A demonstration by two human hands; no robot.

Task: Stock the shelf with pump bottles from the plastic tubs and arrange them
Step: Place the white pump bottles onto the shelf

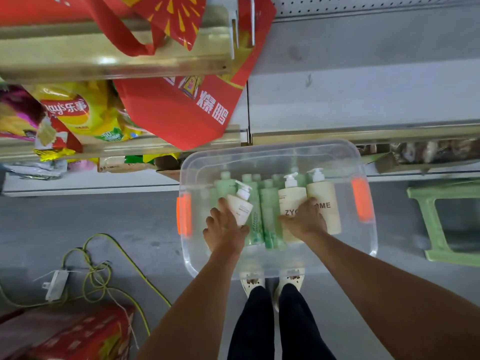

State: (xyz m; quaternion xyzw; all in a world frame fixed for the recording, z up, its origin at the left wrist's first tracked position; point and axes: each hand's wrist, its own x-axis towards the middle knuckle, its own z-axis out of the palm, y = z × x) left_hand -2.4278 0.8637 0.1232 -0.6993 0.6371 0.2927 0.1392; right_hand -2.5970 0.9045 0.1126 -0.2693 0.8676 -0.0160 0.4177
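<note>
head: clear tub (pixel 275 154) on floor below shelf (pixel 363 100) | left hand (pixel 224 229) grips small cream pump bottle (pixel 240 205) | right hand (pixel 305 220) lies on two large cream bottles (pixel 324 201), grip unclear | likely rigid, smooth, heavy if full; hold body, not pump

A single head-worn wide-angle view is provided, aimed steeply downward from standing height. The clear plastic tub (pixel 276 154) is seen centrally at arm's reach, the grey metal shelf (pixel 363 100) above it, the floor (pixel 117 216) below.
</note>
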